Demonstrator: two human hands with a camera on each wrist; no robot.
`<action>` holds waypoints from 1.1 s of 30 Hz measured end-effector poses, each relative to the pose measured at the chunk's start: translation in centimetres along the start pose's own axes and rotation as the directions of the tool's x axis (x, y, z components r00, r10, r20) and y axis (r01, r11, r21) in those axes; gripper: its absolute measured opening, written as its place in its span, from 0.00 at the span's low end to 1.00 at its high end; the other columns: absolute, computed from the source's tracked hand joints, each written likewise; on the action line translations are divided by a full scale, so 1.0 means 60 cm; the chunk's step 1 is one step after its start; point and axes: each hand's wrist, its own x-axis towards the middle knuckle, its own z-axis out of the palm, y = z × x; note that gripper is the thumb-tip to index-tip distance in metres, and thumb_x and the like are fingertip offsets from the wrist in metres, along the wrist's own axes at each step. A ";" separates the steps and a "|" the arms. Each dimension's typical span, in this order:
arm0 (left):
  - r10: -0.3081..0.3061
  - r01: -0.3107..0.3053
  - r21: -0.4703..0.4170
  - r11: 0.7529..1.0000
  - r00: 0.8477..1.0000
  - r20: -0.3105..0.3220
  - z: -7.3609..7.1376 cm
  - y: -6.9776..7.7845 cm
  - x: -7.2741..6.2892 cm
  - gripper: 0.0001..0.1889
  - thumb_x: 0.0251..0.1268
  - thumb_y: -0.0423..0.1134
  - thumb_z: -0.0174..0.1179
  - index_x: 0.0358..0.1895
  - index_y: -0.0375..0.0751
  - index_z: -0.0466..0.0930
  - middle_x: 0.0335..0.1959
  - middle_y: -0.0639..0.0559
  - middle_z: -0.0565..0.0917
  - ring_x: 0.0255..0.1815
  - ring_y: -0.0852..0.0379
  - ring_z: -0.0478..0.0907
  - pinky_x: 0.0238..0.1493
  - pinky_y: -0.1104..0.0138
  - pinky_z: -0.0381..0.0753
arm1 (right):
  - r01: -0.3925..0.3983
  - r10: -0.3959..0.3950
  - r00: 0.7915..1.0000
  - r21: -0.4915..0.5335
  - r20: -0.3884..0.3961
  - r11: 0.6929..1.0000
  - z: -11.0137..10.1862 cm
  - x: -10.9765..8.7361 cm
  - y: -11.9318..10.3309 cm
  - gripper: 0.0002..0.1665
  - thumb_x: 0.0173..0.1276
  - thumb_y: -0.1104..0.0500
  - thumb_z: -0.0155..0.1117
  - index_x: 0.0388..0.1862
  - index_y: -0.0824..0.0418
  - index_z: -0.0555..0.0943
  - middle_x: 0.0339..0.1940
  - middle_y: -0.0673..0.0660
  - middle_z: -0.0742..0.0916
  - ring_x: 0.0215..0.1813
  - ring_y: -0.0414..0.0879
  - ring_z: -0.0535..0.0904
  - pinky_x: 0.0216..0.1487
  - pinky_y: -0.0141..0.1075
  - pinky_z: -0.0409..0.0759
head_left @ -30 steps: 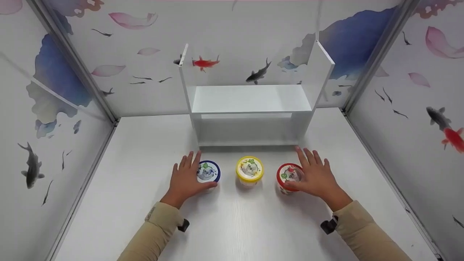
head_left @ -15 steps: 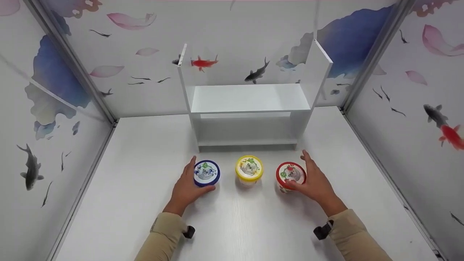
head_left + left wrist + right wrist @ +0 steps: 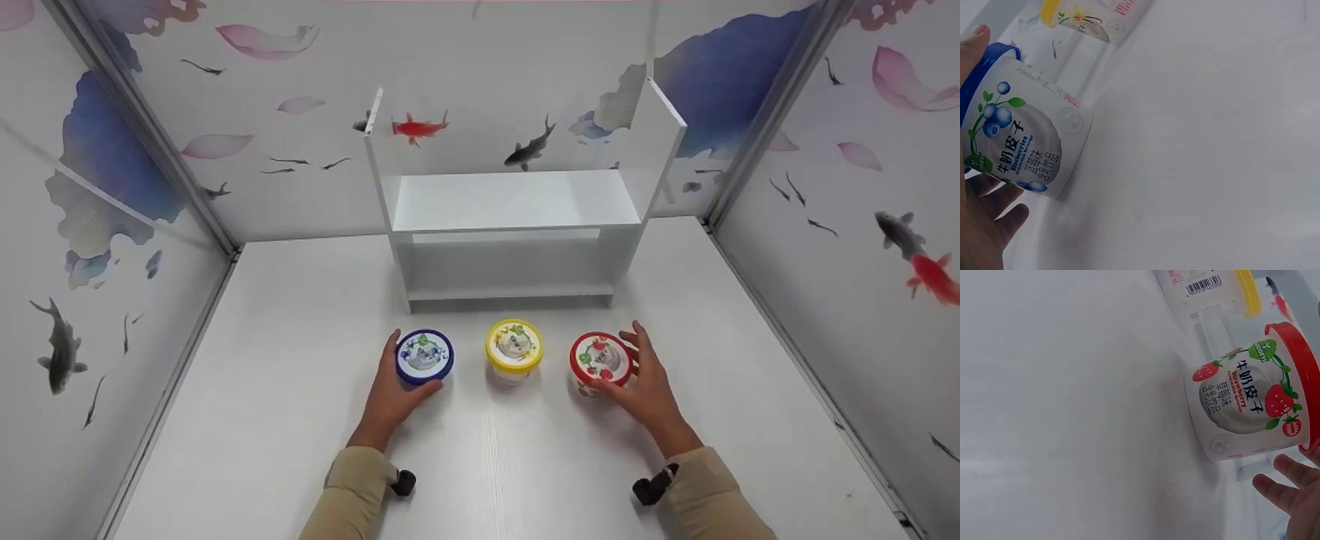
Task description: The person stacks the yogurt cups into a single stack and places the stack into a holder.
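Three white lidded cups stand in a row on the table. My left hand (image 3: 390, 394) holds the blue-lidded cup (image 3: 425, 358), its thumb across the front of the lid and its fingers round the left side. Blueberries are printed on that blue-lidded cup (image 3: 1027, 135). At the other end, my right hand (image 3: 651, 394) lies around the red-lidded cup (image 3: 601, 358); the thumb touches the lid's front while the index finger stands off its right side. In the right wrist view, loosely spread fingers (image 3: 1283, 492) lie beside the strawberry-printed wall. The yellow-lidded cup (image 3: 514, 346) stands between both hands, untouched.
A white two-level shelf (image 3: 517, 201) with tall side panels stands right behind the cups. White walls printed with fish and petals enclose the white table (image 3: 487, 457) at the back and both sides. A black wrist camera (image 3: 403, 482) sits at the left sleeve, another at the right.
Both hands have come down from above the blue and red lids to the cups' sides, their fingers drawing in. The wrists have moved inward. The cups stay in place.
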 end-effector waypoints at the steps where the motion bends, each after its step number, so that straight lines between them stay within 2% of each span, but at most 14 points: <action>1: 0.006 -0.006 -0.023 1.000 1.000 -0.003 0.001 -0.002 0.000 0.64 0.47 0.54 0.80 0.83 0.59 0.42 0.82 0.43 0.54 0.80 0.39 0.52 0.76 0.41 0.53 | -0.002 0.002 1.000 0.031 -0.005 1.000 0.003 0.000 0.002 0.74 0.51 0.41 0.83 0.84 0.52 0.42 0.76 0.62 0.67 0.73 0.61 0.67 0.69 0.57 0.71; 6: 0.033 -0.037 -0.153 0.988 0.999 -0.025 0.004 -0.011 -0.001 0.63 0.48 0.49 0.80 0.82 0.58 0.42 0.80 0.38 0.56 0.80 0.36 0.53 0.76 0.40 0.53 | -0.039 0.041 0.999 0.100 -0.018 0.994 0.016 -0.003 0.011 0.73 0.51 0.43 0.83 0.84 0.51 0.45 0.76 0.62 0.67 0.74 0.58 0.65 0.70 0.54 0.71; 9: 0.038 -0.046 -0.225 0.973 0.999 -0.038 0.007 -0.018 -0.002 0.61 0.50 0.49 0.79 0.82 0.57 0.43 0.80 0.37 0.56 0.79 0.36 0.53 0.77 0.41 0.53 | -0.061 0.064 0.998 0.096 -0.025 0.994 0.023 -0.006 0.015 0.72 0.51 0.43 0.83 0.84 0.52 0.46 0.77 0.63 0.66 0.74 0.59 0.64 0.70 0.55 0.71; 13: 0.045 -0.056 -0.267 0.962 0.998 -0.048 0.013 -0.026 -0.004 0.58 0.52 0.49 0.78 0.82 0.55 0.45 0.80 0.39 0.54 0.80 0.37 0.51 0.77 0.41 0.51 | -0.092 0.095 0.995 0.085 -0.029 0.992 0.029 -0.009 0.017 0.72 0.51 0.42 0.83 0.83 0.54 0.46 0.78 0.63 0.64 0.76 0.60 0.61 0.69 0.56 0.71; 20: 0.021 -0.031 -0.248 0.968 0.999 -0.043 0.025 -0.031 -0.006 0.56 0.54 0.56 0.75 0.81 0.57 0.47 0.81 0.45 0.54 0.81 0.41 0.50 0.78 0.43 0.49 | -0.076 0.080 0.996 0.094 -0.036 0.993 0.031 -0.011 0.016 0.69 0.52 0.39 0.81 0.82 0.58 0.50 0.78 0.61 0.66 0.75 0.57 0.63 0.69 0.55 0.72; 25: 0.032 -0.044 -0.245 0.969 0.998 -0.054 0.026 -0.035 -0.008 0.55 0.54 0.55 0.75 0.81 0.55 0.48 0.81 0.43 0.57 0.81 0.41 0.52 0.78 0.43 0.50 | -0.101 0.105 0.994 0.091 -0.038 0.991 0.033 -0.008 0.010 0.71 0.49 0.33 0.80 0.82 0.57 0.51 0.78 0.60 0.66 0.75 0.57 0.62 0.69 0.55 0.72; 33: 0.043 -0.058 -0.221 0.974 0.996 -0.072 0.024 -0.040 -0.011 0.54 0.54 0.52 0.76 0.81 0.54 0.50 0.80 0.42 0.59 0.80 0.40 0.54 0.78 0.43 0.51 | -0.078 0.084 0.995 0.104 -0.055 0.991 0.031 0.009 -0.015 0.68 0.51 0.39 0.82 0.81 0.59 0.53 0.77 0.61 0.67 0.74 0.57 0.64 0.69 0.54 0.73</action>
